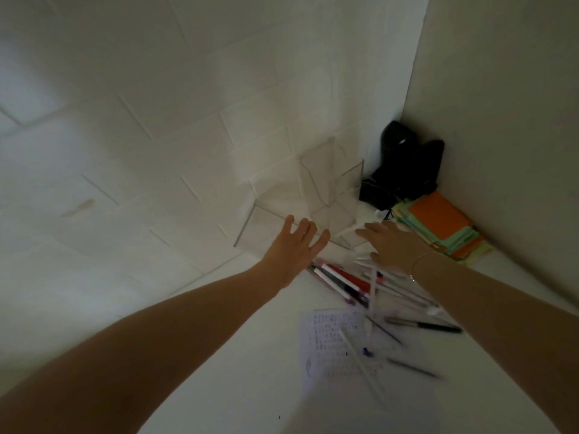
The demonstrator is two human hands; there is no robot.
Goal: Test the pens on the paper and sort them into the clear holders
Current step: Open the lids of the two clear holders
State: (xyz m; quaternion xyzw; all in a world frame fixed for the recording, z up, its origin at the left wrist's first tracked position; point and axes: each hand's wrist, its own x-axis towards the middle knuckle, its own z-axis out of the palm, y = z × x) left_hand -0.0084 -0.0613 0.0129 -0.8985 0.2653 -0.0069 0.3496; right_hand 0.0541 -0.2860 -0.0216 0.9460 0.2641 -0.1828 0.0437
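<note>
Both my arms reach forward toward the clear holders [300, 195], which stand against the white brick wall [125, 120] at the far edge of the white desk [238, 371]. My left hand [294, 249] is spread flat with straight fingers and holds nothing, its fingertips just at the front of the left holder. My right hand [391, 245], a thin bracelet [419, 264] at the wrist, is also spread and holds nothing, reaching by the right holder's front corner.

The pens [341, 281] lie on the desk just under and behind my hands, between them and the paper [332, 343]. I count two holders, as far as their clear walls let me tell, and one sheet of paper covered in small marks. The pens I cannot count exactly: a bundle of about four lies near my left wrist, and at least four more are scattered over and beside the paper, blurred.

The bundled pens run diagonally, their long axes from upper left to lower right. A dark pen [426, 325] right of the paper lies nearly level. In the corner sit a black object [407, 164] and a stack of coloured paper [438, 227].
</note>
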